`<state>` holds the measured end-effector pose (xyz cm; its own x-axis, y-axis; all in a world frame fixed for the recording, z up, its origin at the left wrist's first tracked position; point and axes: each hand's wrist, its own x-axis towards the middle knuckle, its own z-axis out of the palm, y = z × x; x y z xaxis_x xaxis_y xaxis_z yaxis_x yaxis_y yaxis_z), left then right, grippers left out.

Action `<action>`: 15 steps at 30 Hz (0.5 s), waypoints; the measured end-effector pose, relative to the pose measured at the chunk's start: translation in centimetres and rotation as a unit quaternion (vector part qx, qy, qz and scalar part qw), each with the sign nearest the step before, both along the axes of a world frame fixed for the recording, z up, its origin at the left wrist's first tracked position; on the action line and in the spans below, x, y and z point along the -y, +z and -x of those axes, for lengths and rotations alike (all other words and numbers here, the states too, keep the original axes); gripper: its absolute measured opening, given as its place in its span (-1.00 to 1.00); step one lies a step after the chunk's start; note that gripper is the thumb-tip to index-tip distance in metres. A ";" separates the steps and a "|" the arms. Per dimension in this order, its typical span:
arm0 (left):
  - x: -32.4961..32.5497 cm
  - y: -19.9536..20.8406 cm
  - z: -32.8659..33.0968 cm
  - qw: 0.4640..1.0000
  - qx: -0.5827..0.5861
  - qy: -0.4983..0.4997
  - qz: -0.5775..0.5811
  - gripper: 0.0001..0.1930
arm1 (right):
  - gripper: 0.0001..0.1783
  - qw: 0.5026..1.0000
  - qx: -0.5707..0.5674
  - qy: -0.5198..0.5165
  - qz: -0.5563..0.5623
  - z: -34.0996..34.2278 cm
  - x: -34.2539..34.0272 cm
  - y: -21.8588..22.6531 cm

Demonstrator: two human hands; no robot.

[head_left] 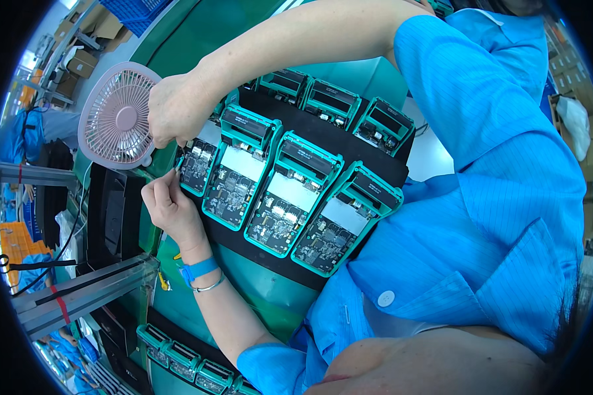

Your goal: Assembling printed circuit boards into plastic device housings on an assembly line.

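Note:
Both my hands are at the leftmost of several teal device housings (196,168), whose green-black circuit board shows. My right hand (181,108) reaches in from above, fingers curled down at the housing's upper left edge; what they hold is hidden. Below it, my left hand (170,203) has thumb and finger pinched together at the housing's left side, on something too small to make out. A blue strap (201,268) circles my left wrist. Beside this housing, similar ones (280,209) lie in a row, each with a board, a pale plate and a dark panel.
A pink fan (125,118) stands just left of my right hand. More teal housings (331,102) sit in a row behind on a black mat (280,117), and others (181,361) lie at the lower edge. A metal rail (89,289) crosses at the left.

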<state>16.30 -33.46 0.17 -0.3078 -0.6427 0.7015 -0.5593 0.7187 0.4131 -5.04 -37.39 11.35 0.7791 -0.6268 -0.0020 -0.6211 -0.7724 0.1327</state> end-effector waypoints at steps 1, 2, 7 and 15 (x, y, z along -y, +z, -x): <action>0.0 0.0 0.0 1.000 0.000 0.000 0.000 -0.92 | -0.79 1.000 0.000 0.000 0.000 0.1 0.1 -0.1; -0.1 0.0 0.0 1.000 -0.003 0.000 -0.003 -0.92 | -0.79 1.000 0.004 0.002 -0.004 0.1 0.3 -0.2; 0.2 0.0 0.0 1.000 -0.001 -0.006 -0.001 -0.92 | -0.81 1.000 0.018 0.011 -0.007 0.4 0.4 -0.3; 0.7 0.2 -0.1 0.998 0.042 -0.031 0.032 -0.90 | -0.81 1.000 0.019 0.008 0.002 0.5 0.3 -0.5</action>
<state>16.37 -34.19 0.41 -0.4047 -0.5745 0.7115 -0.5431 0.7770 0.3185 -5.56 -37.70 10.89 0.7881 -0.6148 0.0303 -0.6139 -0.7815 0.1115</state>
